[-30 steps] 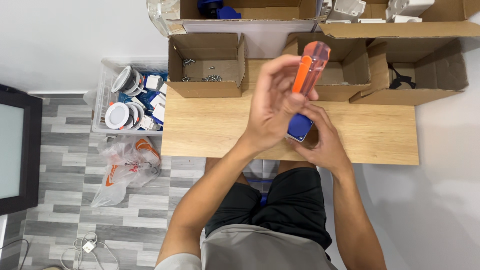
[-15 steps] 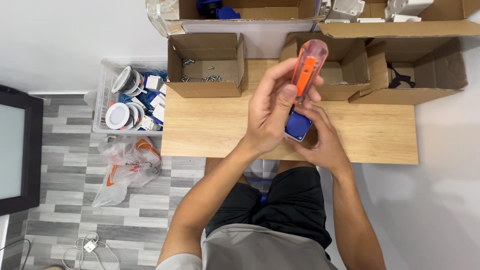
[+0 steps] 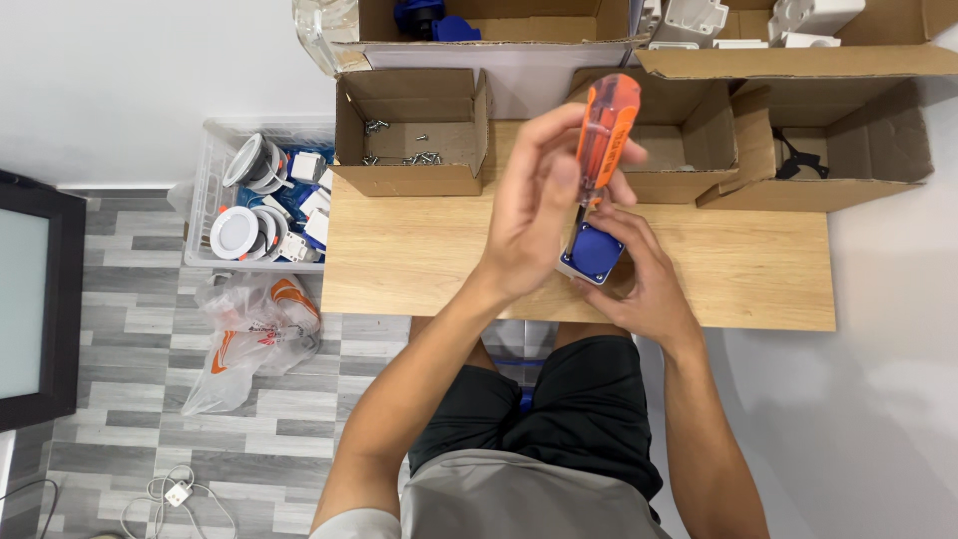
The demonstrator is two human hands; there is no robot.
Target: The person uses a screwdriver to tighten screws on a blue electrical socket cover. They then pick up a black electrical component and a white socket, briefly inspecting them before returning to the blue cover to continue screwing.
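The left hand (image 3: 544, 215) grips the orange screwdriver (image 3: 604, 135) by its handle, its long axis running steeply down from the raised handle to a tip set on the blue socket part (image 3: 591, 255), which the right hand (image 3: 639, 284) clasps from below just above the tabletop (image 3: 419, 269). Beyond the hands, an open cardboard box (image 3: 409, 135) holds loose screws, and the boxes farther back hold white and blue parts.

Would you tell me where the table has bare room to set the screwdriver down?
The wooden table is bare below the screw box, left of the left hand, and right of the right hand. The back edge is crowded with cardboard boxes.
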